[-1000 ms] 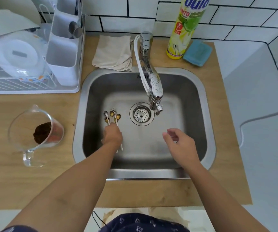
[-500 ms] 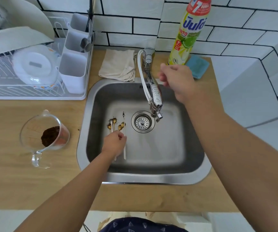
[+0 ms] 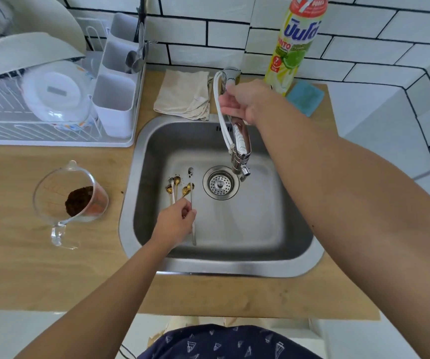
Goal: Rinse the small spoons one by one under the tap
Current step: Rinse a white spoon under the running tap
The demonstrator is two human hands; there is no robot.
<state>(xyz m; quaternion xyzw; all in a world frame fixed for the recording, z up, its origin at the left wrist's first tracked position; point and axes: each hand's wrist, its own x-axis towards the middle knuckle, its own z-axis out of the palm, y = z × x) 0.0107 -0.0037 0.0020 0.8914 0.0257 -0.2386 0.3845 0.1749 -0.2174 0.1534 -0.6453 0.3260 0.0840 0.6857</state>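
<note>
Several small spoons [image 3: 176, 189] are seen lying on the sink [image 3: 296, 239] floor, left of the drain strainer [image 3: 220, 183]. One long silver spoon [image 3: 192, 203] is pinched at mid-handle by the left hand [image 3: 176, 224], bowl pointing away. The tap [image 3: 239, 141] lever is gripped by the right hand [image 3: 245, 102], fingers curled over it. No water is seen running.

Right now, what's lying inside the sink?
On the sink floor, left of the drain strainer, lie several small spoons, some gold. The left hand pinches one long silver spoon. The hand covers the other spoons' handle ends. No water visible.
</note>
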